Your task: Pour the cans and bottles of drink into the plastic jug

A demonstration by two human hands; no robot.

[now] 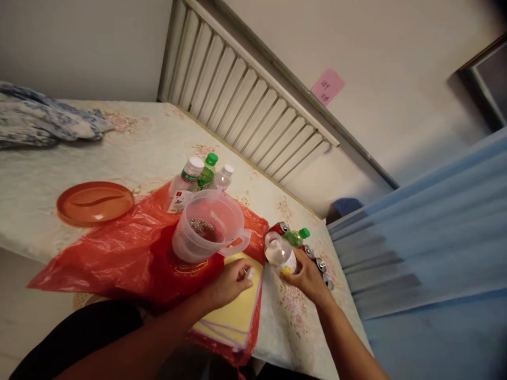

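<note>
My right hand (304, 273) is wrapped round a clear plastic bottle (279, 251) with a yellow-and-white label. The bottle tilts to the left and its mouth has no cap on it. Between the closed fingers of my left hand (233, 282) is a small white bottle cap (249, 273). Just beyond that hand stands a large translucent plastic jug (190, 247), its handle towards the right. Some dark, bubbly liquid lies in the jug. Under the jug is a red plastic bag (130, 248), and a yellow sheet (233, 311) lies beneath my left hand.
Behind the jug stand a white-capped bottle (180, 190), a green-capped bottle (207, 171) and a smaller white-capped bottle (224, 178). An orange lid (97, 203) lies at left. Beyond my right hand are another green-capped bottle (295, 237) and several cans (320, 265). A radiator (241, 89) borders the table.
</note>
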